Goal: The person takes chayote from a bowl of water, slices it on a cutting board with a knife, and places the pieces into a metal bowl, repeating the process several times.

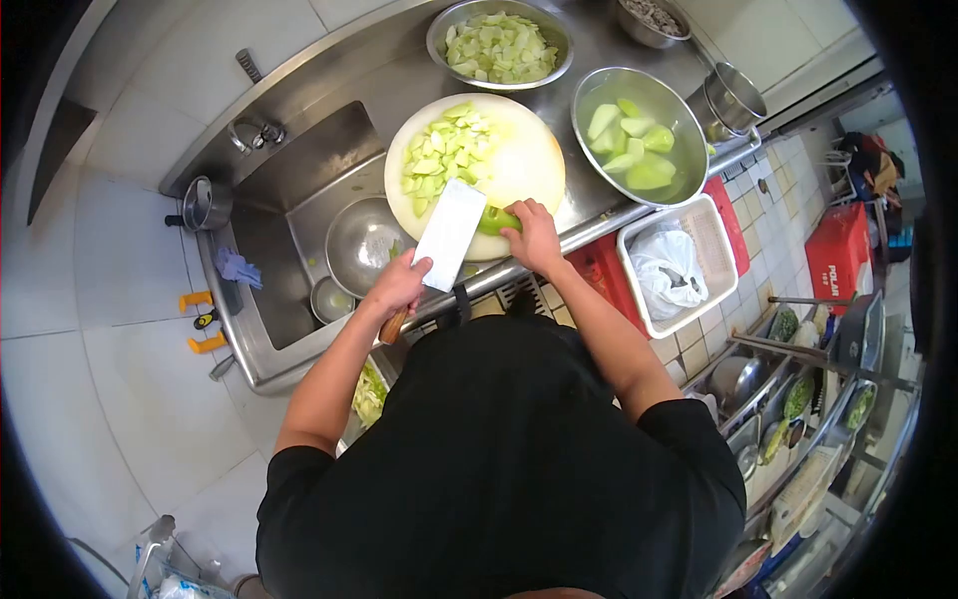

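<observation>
My left hand (396, 287) is closed around the wooden handle of a cleaver (451, 235), its broad blade lying over the near edge of a round cutting board (529, 150). Right beside the blade, my right hand (536, 238) grips a green gourd-like vegetable (496, 220) against the board. Cut pale-green pieces (444, 150) are heaped on the board's left half. Peeled green chunks sit in water in a steel bowl (689, 165) to the right. Behind the board, another steel bowl (436, 55) is full of thin pale-green slices (499, 48).
A sink (274, 270) on the left holds a large steel bowl (349, 240) and a smaller one (329, 299). A white basket (723, 285) with a plastic bag stands at right, below the counter edge. Metal pots (733, 95) stand at the back right; vegetable-filled shelves (788, 399) are farther right.
</observation>
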Tool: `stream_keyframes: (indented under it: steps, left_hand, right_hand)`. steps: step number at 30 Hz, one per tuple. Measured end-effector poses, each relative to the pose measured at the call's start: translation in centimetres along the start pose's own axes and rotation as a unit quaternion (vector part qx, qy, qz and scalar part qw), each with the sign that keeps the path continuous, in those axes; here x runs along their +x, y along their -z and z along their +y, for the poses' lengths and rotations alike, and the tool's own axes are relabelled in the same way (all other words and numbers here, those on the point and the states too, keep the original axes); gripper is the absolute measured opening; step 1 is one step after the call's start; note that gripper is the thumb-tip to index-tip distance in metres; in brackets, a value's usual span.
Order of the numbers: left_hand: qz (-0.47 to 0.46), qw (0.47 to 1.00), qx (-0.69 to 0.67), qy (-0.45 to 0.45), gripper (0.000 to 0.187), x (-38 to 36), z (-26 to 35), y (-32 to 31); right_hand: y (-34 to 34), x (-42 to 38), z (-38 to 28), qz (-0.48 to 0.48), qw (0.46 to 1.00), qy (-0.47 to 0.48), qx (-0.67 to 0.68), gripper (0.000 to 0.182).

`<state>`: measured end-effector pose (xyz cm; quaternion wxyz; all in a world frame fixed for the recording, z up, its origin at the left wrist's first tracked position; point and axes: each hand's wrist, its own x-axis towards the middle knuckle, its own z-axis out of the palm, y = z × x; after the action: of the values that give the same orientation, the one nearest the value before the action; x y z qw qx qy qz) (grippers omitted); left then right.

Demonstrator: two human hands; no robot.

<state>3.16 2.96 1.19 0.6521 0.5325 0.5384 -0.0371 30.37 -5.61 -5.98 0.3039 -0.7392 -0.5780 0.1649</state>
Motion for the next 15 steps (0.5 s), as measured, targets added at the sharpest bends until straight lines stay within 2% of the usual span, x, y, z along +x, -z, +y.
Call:
stream_keyframes:
  steps: [5, 15]
  left_hand:
    - [0.019, 0.998, 0.051, -0.025, 0.03, -0.1, 1.4, 0.4]
    - [-0.047, 0.991, 0.122, 0.011, 0.029, -0.3, 4.5, 2.1]
  right_hand:
    - [0.3, 0.3, -0.7, -0.009, 0.999, -0.038, -0.005, 0.033]
    - [0.2, 0.7, -0.7, -0.012, 0.998, -0.054, 0.004, 0.034]
